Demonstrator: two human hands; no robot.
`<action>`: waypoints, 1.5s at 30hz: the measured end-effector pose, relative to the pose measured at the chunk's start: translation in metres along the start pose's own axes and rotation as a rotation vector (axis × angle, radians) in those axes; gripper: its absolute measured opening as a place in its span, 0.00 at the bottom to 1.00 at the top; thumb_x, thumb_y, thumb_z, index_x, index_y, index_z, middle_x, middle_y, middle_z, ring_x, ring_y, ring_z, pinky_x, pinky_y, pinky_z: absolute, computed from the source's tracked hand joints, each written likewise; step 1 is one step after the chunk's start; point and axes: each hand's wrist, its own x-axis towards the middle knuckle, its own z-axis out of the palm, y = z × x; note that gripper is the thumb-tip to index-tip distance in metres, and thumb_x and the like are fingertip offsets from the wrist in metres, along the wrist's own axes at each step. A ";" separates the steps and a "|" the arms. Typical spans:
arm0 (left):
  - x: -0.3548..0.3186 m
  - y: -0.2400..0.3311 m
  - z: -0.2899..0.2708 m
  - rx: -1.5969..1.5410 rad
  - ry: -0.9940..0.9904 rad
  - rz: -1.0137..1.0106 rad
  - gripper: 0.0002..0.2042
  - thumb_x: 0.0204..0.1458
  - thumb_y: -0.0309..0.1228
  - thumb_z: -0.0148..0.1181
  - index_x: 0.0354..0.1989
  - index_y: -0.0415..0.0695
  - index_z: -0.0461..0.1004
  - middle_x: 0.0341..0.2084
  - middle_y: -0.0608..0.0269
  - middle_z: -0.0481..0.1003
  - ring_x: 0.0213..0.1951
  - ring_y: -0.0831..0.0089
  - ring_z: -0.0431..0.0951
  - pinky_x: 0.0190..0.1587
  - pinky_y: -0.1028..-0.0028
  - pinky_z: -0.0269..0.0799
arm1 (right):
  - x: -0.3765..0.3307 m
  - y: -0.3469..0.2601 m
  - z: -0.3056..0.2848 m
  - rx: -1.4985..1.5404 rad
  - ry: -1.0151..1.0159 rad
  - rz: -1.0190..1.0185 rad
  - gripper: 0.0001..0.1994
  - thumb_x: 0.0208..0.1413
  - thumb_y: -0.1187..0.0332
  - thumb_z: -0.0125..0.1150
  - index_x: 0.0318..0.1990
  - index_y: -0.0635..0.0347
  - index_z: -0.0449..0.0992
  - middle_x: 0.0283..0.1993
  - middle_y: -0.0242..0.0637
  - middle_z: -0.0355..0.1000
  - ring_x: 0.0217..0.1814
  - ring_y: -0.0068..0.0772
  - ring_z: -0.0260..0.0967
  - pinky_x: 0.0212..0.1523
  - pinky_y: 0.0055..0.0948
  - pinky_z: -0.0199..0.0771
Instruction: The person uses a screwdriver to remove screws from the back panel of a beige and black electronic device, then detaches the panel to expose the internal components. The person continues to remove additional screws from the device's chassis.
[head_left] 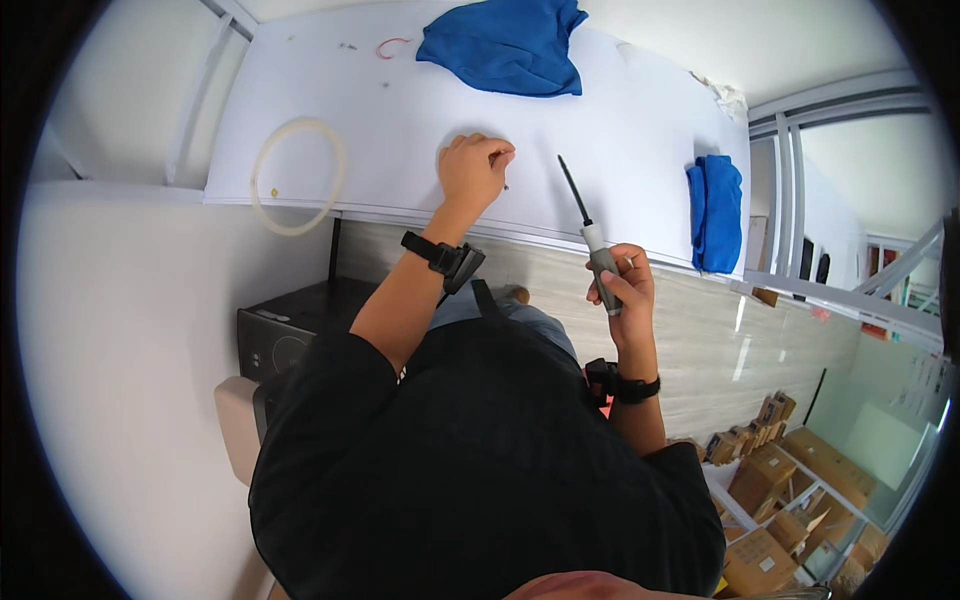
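Observation:
My right hand [628, 285] is wrapped round the grey and white handle of a screwdriver [594, 238]. Its long dark shaft points up and away over the white table [400, 130]. My left hand [474, 168] is over the table near its front edge, with the thumb and fingers pinched together. Whatever is between those fingertips, if anything, is too small to make out. Just beside them lies a tiny dark piece [506, 187], perhaps a screw.
A blue cloth [505, 50] lies at the table's far side, a folded blue cloth [716, 213] at its right end. On the left, a pale ring [340, 165] overhangs the front edge. Farther back are a red wire [384, 46] and small metal bits [347, 46]. Cardboard boxes [760, 480] stand lower right.

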 end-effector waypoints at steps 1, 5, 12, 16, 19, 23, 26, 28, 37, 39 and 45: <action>-0.001 0.000 -0.001 -0.088 -0.015 -0.035 0.03 0.47 0.30 0.64 0.30 0.48 0.81 0.25 0.68 0.77 0.28 0.72 0.73 0.35 0.74 0.69 | 0.004 -0.003 0.003 -0.024 -0.023 -0.001 0.13 0.51 0.76 0.53 0.45 0.57 0.66 0.37 0.45 0.72 0.23 0.26 0.69 0.24 0.21 0.66; -0.022 0.004 -0.032 -0.973 -0.054 -0.537 0.06 0.55 0.31 0.57 0.36 0.44 0.77 0.30 0.64 0.77 0.32 0.75 0.75 0.37 0.77 0.70 | 0.022 -0.005 0.011 -0.114 -0.225 0.040 0.11 0.52 0.74 0.52 0.44 0.57 0.67 0.37 0.44 0.72 0.22 0.25 0.68 0.23 0.20 0.66; -0.117 0.009 -0.087 -1.468 0.220 -0.840 0.06 0.59 0.32 0.52 0.40 0.44 0.72 0.36 0.65 0.76 0.34 0.79 0.73 0.37 0.78 0.70 | 0.033 0.010 0.028 -0.208 -0.595 0.176 0.12 0.49 0.76 0.56 0.42 0.60 0.68 0.36 0.37 0.71 0.22 0.24 0.68 0.21 0.21 0.64; -0.181 0.016 -0.106 -1.450 0.423 -0.827 0.07 0.59 0.32 0.52 0.39 0.43 0.72 0.34 0.67 0.76 0.31 0.80 0.72 0.36 0.79 0.69 | 0.016 0.022 0.038 -0.322 -0.758 0.212 0.12 0.48 0.76 0.57 0.42 0.61 0.68 0.36 0.36 0.71 0.22 0.23 0.67 0.21 0.21 0.62; -0.224 0.024 -0.120 -1.483 0.535 -0.827 0.07 0.59 0.32 0.52 0.39 0.42 0.71 0.32 0.67 0.75 0.29 0.81 0.72 0.33 0.80 0.69 | 0.000 0.031 0.048 -0.346 -0.854 0.255 0.13 0.48 0.76 0.58 0.43 0.61 0.68 0.36 0.36 0.71 0.24 0.22 0.67 0.22 0.20 0.65; -0.278 0.029 -0.136 -1.447 0.678 -0.837 0.06 0.60 0.30 0.50 0.38 0.42 0.71 0.32 0.65 0.76 0.28 0.80 0.72 0.32 0.80 0.69 | -0.029 0.051 0.061 -0.410 -0.960 0.250 0.14 0.47 0.77 0.59 0.43 0.62 0.68 0.36 0.36 0.71 0.25 0.20 0.66 0.24 0.19 0.68; -0.323 0.024 -0.148 -1.419 0.752 -0.850 0.05 0.60 0.29 0.49 0.38 0.43 0.71 0.33 0.64 0.76 0.28 0.80 0.72 0.33 0.80 0.69 | -0.054 0.069 0.078 -0.492 -1.045 0.171 0.13 0.47 0.77 0.60 0.42 0.62 0.69 0.34 0.34 0.70 0.25 0.18 0.65 0.25 0.19 0.67; -0.355 0.018 -0.158 -1.414 0.800 -0.855 0.05 0.60 0.29 0.49 0.38 0.43 0.71 0.34 0.63 0.76 0.28 0.80 0.72 0.33 0.80 0.70 | -0.076 0.082 0.091 -0.572 -1.098 0.119 0.13 0.47 0.77 0.60 0.41 0.63 0.70 0.32 0.33 0.70 0.25 0.17 0.65 0.26 0.19 0.66; -0.532 -0.013 -0.210 -1.441 0.936 -1.024 0.04 0.59 0.30 0.53 0.34 0.45 0.72 0.33 0.65 0.77 0.27 0.82 0.70 0.32 0.80 0.69 | -0.207 0.187 0.141 -0.786 -1.141 0.111 0.12 0.44 0.78 0.60 0.39 0.62 0.72 0.28 0.29 0.70 0.23 0.13 0.61 0.26 0.18 0.60; -0.565 -0.017 -0.218 -1.444 0.920 -1.072 0.04 0.59 0.29 0.51 0.35 0.45 0.71 0.34 0.64 0.76 0.28 0.80 0.69 0.34 0.77 0.69 | -0.231 0.204 0.146 -0.871 -1.140 0.115 0.12 0.43 0.77 0.61 0.39 0.62 0.73 0.31 0.31 0.71 0.26 0.17 0.63 0.29 0.20 0.63; -0.624 -0.031 -0.224 -1.443 0.891 -1.247 0.05 0.61 0.29 0.45 0.38 0.46 0.68 0.35 0.62 0.75 0.31 0.76 0.69 0.37 0.74 0.69 | -0.286 0.241 0.156 -0.941 -1.173 -0.074 0.15 0.41 0.78 0.63 0.40 0.62 0.73 0.34 0.36 0.71 0.33 0.27 0.67 0.37 0.24 0.68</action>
